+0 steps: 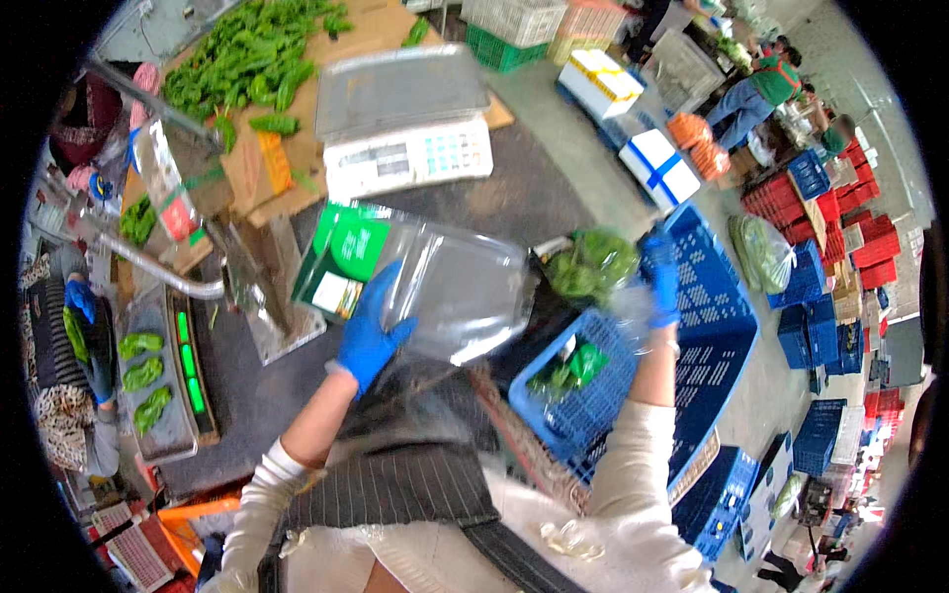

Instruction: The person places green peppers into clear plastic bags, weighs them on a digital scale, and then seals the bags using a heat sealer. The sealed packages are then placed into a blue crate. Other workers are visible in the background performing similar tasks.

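My left hand (368,331), in a blue glove, lies with thumb and fingers spread on flat clear plastic bags (467,289) printed green at one end. These bags rest on the dark tabletop (245,400), below the scale. On the right, my gloved right hand (662,274) is closed on a clear plastic bag of green vegetables (593,265); motion blur hides the exact grip. That bag is above the near-left part of a blue plastic crate (715,319). Inside the crate sits another green-printed bag of greens (586,363).
A white digital scale (408,152) with a metal pan stands ahead. Green peppers (245,55) are heaped on cardboard at upper left. Left, several peppers lie on a second scale's tray (152,437), near a co-worker's gloved hand (80,299). A bent metal tube (159,274) crosses there.
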The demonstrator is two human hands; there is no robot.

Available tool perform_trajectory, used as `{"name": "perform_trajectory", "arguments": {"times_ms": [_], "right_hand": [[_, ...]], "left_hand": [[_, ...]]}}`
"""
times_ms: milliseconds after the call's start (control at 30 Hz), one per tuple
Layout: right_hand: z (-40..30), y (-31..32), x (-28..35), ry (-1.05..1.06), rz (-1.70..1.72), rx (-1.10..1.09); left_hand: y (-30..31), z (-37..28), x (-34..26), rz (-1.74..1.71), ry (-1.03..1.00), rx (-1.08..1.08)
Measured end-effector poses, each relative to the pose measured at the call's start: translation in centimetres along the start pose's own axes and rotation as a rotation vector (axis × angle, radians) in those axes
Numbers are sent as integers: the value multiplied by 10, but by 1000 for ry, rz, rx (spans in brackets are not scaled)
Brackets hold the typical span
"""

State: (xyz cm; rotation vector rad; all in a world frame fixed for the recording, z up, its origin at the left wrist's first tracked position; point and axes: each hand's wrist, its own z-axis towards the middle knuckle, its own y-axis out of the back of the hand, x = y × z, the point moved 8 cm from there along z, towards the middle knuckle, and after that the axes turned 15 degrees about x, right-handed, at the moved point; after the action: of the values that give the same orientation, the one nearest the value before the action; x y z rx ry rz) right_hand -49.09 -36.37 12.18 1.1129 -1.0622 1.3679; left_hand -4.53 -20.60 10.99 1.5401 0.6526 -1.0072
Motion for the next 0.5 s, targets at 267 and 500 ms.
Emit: {"name": "perform_trajectory", "arguments": {"times_ms": [267,500], "right_hand": [[22,-101,-9,-725,-1193,726],[32,-110,-46,-428,-858,572]], "left_hand": [[-13,-6,10,213,38,-143],[-42,-17,12,120,60,-55]]}}
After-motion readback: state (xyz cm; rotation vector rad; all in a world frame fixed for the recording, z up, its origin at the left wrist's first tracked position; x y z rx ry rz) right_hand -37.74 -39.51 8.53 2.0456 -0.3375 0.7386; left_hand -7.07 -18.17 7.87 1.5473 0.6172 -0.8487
